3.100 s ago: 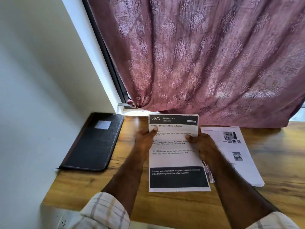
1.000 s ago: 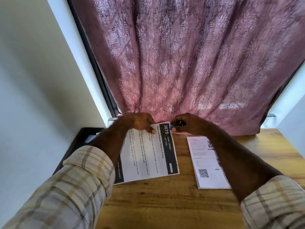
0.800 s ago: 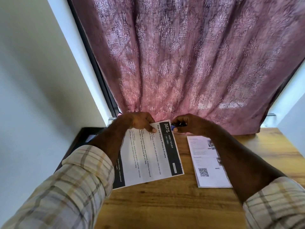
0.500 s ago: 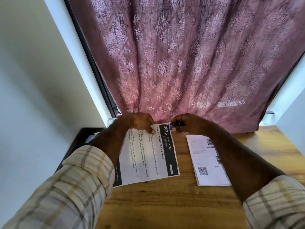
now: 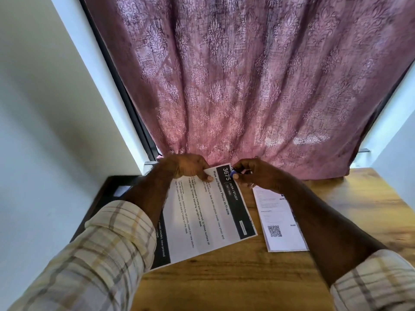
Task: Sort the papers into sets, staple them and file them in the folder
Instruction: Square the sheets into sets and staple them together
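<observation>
On the wooden tabletop, the left hand pinched the white printed sheets; the right hand gripped a small blue stapler at their corner

Curtain: dusty pink-mauve, pale damask motif. Desk: warm orange-brown wood grain. Top sheet: white, black text, black header band with white "3675". Second stack, toward the desk's right edge: white, black QR code. Folder, left edge: black. Sleeves: cream plaid, tan and grey lines.
</observation>
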`<state>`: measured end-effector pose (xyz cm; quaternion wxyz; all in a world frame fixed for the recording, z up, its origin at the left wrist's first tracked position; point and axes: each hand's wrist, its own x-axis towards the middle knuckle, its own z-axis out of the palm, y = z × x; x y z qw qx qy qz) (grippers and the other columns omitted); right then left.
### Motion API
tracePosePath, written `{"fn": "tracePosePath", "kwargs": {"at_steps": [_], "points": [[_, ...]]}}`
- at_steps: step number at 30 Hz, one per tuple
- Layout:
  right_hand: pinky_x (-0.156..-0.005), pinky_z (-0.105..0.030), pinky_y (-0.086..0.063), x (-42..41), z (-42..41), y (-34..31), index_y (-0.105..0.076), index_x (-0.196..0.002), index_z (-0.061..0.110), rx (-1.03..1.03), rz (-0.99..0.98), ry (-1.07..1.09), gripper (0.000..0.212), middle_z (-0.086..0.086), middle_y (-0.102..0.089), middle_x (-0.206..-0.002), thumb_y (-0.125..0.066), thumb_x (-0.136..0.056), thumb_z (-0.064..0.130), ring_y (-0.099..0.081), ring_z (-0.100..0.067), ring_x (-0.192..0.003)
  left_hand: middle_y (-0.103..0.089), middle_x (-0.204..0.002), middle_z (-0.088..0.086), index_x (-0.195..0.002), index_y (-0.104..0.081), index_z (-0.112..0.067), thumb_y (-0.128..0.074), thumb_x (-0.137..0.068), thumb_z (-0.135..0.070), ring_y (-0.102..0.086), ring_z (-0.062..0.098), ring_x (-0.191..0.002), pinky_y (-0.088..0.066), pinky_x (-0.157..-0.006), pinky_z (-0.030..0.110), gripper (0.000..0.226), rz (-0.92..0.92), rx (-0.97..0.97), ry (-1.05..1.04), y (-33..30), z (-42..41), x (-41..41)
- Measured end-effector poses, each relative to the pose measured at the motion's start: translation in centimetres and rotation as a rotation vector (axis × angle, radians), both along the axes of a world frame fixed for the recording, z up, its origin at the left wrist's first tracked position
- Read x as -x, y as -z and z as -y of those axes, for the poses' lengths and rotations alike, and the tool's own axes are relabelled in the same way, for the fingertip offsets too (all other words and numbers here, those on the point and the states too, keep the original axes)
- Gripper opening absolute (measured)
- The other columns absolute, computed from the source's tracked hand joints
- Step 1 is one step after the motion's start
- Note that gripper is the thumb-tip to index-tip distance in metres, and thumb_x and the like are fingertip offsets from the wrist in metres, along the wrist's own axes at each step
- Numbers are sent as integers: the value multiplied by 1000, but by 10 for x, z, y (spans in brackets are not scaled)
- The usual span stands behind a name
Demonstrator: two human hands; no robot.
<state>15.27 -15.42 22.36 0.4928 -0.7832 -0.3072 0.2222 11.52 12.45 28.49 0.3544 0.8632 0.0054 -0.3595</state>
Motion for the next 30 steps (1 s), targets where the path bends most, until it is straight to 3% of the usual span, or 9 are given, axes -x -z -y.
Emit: {"fn": "tracePosePath", "kwargs": {"at_steps": [5, 8, 11, 14, 18, 21, 25, 30], "points": [[-67, -27, -58, 4, 0, 8, -69, -111, 6, -18, -10, 3, 24, -5, -78, -104, -74, -98, 26, -71, -13, -83, -81, -108, 6, -126, -73, -14, -77, -95, -32, -79, 29, -94, -64, -82, 40, 36, 17, -31, 37, 5, 9, 1], [-78, -31, -60, 2, 1, 9, -71, -105, 13, 45, 69, -10, 18, 0, -79, -102, -77, -94, 26, -73, -18, -90, -82, -103, 1, -123, -75, -16, -76, -96, -35, -80, 23, -88, -60, -73, 31, 33, 60, -119, 91, 6, 14, 2], [-85, -29, -60, -1, 2, 6, -74, -100, 17, 115, 177, -34, 13, 8, -80, -100, -79, -93, 26, -74, -12, -94, -82, -101, 0, -122, -75, -17, -74, -98, -36, -80, 21, -85, -61, -69, 28, 31, 59, -168, 137, 5, 18, 1], [-83, -28, -59, -4, 1, 3, -76, -101, 19, 193, 290, -42, 15, 12, -79, -99, -81, -92, 30, -73, -8, -92, -82, -96, -5, -122, -75, -19, -73, -98, -36, -80, 16, -81, -60, -68, 27, 30, 87, -230, 167, 6, 22, 1], [-76, -24, -52, -5, 2, 1, -76, -99, 28, 246, 332, -74, 9, 22, -74, -89, -81, -92, 31, -70, -2, -85, -74, -72, -22, -122, -75, -17, -71, -100, -31, -72, -4, -61, -50, -60, 18, 27, 144, -293, 189, 6, 30, 1], [-73, -17, -46, -4, 2, 1, -75, -98, 32, 252, 346, -76, 8, 35, -69, -79, -80, -92, 29, -67, 5, -82, -72, -69, -22, -124, -74, -15, -70, -101, -29, -71, -4, -60, -50, -54, 14, 27, 153, -288, 195, 7, 31, 0], [-77, -17, -48, -2, 3, 4, -79, -104, 22, 247, 346, -60, 12, 28, -70, -86, -80, -92, 26, -68, 5, -86, -76, -76, -17, -123, -74, -16, -70, -101, -31, -75, 3, -65, -54, -54, 15, 27, 167, -280, 200, 11, 30, 0], [-89, -32, -57, -2, 6, 8, -79, -112, 18, 254, 363, -35, 19, 10, -78, -106, -79, -93, 24, -72, -8, -97, -80, -91, -8, -121, -75, -16, -71, -101, -33, -78, 9, -71, -56, -58, 18, 27, 187, -258, 202, 19, 25, 0]]}}
